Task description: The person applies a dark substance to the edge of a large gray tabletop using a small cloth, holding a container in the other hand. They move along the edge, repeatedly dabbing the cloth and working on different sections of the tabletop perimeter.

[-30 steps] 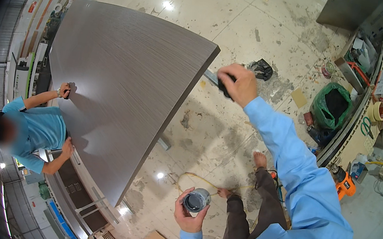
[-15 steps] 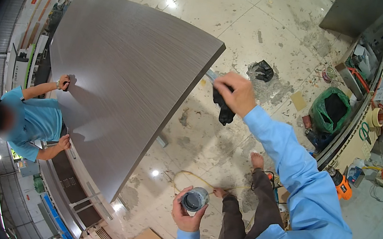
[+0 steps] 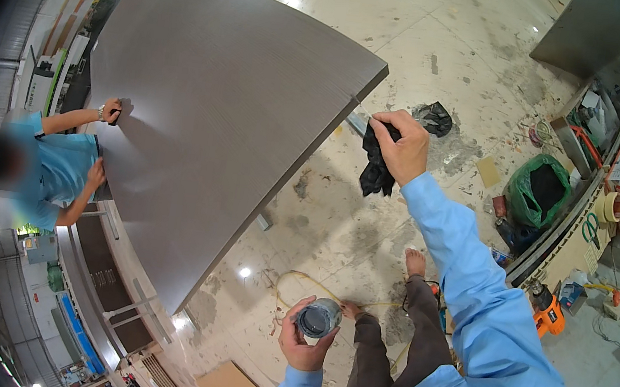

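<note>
L hand (image 3: 301, 352) wrapped round open grey tub (image 3: 319, 318), mouth up. R hand (image 3: 405, 150) pinches crumpled blk rag (image 3: 378, 173), hanging to its L, nr edge of grey-brn panel (image 3: 217, 126).

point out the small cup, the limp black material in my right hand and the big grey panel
small cup (image 3: 335, 316): head view, its side by the rim
limp black material (image 3: 377, 175): head view, hanging part
big grey panel (image 3: 226, 120): head view, broad face
</note>
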{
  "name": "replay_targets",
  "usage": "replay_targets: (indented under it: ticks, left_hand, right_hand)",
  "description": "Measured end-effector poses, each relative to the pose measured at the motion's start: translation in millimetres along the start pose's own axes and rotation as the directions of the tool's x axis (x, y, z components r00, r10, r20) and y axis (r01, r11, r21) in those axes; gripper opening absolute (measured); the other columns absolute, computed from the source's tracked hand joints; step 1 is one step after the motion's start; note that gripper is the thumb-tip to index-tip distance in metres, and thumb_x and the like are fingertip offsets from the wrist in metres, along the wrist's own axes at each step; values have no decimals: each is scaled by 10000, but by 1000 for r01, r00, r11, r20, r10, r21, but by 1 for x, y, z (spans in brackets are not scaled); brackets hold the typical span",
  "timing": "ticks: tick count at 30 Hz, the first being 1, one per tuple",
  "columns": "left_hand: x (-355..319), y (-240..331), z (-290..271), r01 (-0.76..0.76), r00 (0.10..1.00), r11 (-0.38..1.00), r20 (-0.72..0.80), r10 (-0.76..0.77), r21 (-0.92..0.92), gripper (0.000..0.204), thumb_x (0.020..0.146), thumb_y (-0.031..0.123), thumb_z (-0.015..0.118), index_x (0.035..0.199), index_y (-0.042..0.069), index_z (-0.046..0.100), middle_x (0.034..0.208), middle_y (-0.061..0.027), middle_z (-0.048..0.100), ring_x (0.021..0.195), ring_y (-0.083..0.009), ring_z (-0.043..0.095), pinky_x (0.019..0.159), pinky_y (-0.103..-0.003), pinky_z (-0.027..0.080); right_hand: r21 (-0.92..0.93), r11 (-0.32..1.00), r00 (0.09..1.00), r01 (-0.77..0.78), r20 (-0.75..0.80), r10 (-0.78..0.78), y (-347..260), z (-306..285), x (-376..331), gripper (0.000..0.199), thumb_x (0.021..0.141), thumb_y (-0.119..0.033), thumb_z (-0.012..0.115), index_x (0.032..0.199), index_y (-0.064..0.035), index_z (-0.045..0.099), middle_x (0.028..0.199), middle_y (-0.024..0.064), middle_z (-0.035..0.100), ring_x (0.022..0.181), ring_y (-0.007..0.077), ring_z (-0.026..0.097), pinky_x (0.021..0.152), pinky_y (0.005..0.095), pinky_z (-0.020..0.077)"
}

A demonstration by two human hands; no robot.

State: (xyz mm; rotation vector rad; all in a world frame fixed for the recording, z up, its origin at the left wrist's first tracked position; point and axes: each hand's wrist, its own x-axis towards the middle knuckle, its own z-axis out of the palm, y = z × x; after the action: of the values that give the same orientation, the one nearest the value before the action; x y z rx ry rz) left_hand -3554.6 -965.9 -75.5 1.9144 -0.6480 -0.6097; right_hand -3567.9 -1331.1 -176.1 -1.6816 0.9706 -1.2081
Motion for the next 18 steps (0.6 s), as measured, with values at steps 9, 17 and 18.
replay_targets:
  ticks: [9, 17, 18]
  left_hand:
    - [-17, -17, -14, -54, 997, 998, -47, 55, 16, 799, 658, -76, 956, 1347, -22, 556, 1387, -205, 636, 1297, -306, 636, 1116, -436, 538]
    - [-23, -21, -24, -39, 996, 999, -84, 42, 35, 739, 679, -38, 961, 1319, -40, 592, 1379, -209, 644, 1272, -296, 653, 1089, -416, 561]
    - [-24, -22, -26, -43, 995, 998, -89, 46, 35, 730, 681, -30, 962, 1314, -41, 598, 1378, -210, 646, 1268, -295, 656, 1088, -414, 561]
  right_hand:
    - [-29, 998, 998, 57, 21, -56, -6, 14, -8, 67, 896, -134, 774, 951, -100, 792, 918, 100, 751, 839, 310, 737, 741, 382, 579]
    - [-1, 983, 932, 184, 317, -174, -43, 39, -50, 83, 890, -68, 766, 968, -71, 791, 888, 98, 745, 841, 264, 733, 758, 365, 583]
    - [48, 978, 899, 203, 386, -205, -46, 39, -51, 77, 890, -69, 765, 963, -70, 789, 886, 103, 743, 840, 267, 732, 759, 363, 582]
